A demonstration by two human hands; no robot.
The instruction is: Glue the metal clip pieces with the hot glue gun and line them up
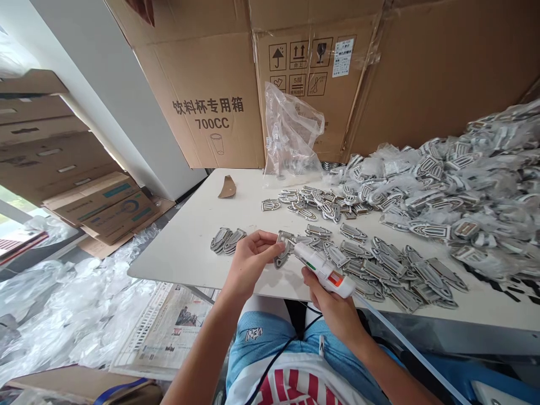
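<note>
My left hand (252, 260) pinches a small grey pointed metal piece (282, 253) above the table's front part. In my right hand (334, 310) is a white glue gun (323, 267) with an orange part; its tip points at the held piece and looks very near or touching it. From its rear end a long pale stick or tube (407, 340) runs down to the right. Two small stacks of like grey pieces (226, 241) lie left of my left hand. Many more loose grey pieces (386, 264) spread to the right of the glue gun.
The white table (177, 247) carries a large heap of plastic-wrapped pieces (447, 180) on the right. A clear bag (291, 140) stands against tall cardboard boxes (211, 62) behind. A cardboard scrap (228, 187) lies at the back left. Plastic wrapping (84, 304) covers the floor.
</note>
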